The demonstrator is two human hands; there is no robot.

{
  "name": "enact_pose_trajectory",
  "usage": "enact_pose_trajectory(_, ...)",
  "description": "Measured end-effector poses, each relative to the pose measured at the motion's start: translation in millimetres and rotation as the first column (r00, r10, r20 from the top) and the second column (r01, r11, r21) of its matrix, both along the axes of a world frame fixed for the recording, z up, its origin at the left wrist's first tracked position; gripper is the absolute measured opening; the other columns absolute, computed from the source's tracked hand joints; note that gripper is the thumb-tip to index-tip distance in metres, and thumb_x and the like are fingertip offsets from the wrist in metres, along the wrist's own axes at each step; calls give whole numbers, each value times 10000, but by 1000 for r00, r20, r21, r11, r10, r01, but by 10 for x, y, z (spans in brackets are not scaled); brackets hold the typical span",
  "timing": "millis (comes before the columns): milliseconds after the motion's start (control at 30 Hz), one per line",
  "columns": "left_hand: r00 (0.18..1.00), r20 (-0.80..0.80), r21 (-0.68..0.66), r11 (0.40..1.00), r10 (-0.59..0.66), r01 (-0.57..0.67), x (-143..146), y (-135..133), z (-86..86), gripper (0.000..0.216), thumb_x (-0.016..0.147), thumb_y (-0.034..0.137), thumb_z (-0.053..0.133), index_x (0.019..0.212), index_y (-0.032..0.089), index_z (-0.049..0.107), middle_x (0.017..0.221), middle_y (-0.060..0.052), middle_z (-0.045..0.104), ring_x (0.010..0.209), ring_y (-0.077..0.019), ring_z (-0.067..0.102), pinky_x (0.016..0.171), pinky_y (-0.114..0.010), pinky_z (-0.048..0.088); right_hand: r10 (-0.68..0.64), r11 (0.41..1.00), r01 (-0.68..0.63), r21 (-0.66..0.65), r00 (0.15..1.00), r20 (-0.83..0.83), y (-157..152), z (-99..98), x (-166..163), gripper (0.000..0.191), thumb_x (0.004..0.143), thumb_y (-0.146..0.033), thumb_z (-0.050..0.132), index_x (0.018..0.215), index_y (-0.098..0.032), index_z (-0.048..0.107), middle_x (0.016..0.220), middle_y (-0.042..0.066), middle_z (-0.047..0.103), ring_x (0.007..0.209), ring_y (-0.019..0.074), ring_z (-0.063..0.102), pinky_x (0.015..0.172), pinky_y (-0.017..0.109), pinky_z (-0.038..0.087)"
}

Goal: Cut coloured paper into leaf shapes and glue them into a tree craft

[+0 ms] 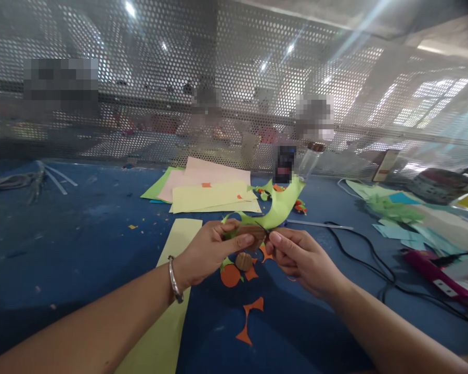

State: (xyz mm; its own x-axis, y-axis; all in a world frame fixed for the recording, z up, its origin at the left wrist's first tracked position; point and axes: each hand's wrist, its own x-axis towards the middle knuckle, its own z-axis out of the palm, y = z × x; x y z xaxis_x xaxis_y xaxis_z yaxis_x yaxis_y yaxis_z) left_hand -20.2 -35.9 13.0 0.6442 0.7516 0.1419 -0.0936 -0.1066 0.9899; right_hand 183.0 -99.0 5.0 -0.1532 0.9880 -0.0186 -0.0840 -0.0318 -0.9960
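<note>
My left hand (222, 249), with a silver bracelet at its wrist, pinches a brown, wood-grained piece (250, 229) between thumb and fingers. A curved light-green paper offcut (283, 205) rises behind that piece. At its right end, my right hand (296, 254) is closed, thumb against fingers; a thin dark thing shows at the fingertips, too small to name. Under the hands lie a round brown wood-grained piece (244, 261), an orange paper circle (230, 275) and orange scraps. Closer to me is a narrow-waisted orange paper offcut (246, 322).
Pale yellow (210, 198) and pink sheets (218, 171) are stacked at the back; a long yellow strip (159, 311) lies under my left arm. On the right are a black cable (347, 249), a magenta power strip (429, 275) and paper scraps (398, 210). A perforated metal screen (140, 104) stands behind.
</note>
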Motion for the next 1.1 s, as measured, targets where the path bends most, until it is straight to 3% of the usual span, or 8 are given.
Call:
enact_pose_trajectory(533, 998, -39, -35, 998, -45, 43, -40, 16, 6, 242, 839, 342, 751, 987, 154, 782, 988, -85, 769, 873, -170, 688, 836, -300, 524, -7, 999, 3, 33, 992, 129, -5, 10, 29, 504, 864, -629, 657, 685, -171, 546, 500, -110, 241, 441, 43, 155, 403, 212, 124)
enact_pose_trajectory(1100, 982, -165, 115, 987, -94, 113, -125, 116, 47, 147, 845, 309, 733, 853, 181, 803, 763, -6, 621, 739, -132, 525, 711, -259, 411, 36, 991, -82, 102, 921, 387, 5, -23, 138, 467, 943, -585, 582, 720, -176, 555, 584, -69, 313, 476, 61, 257, 423, 213, 238)
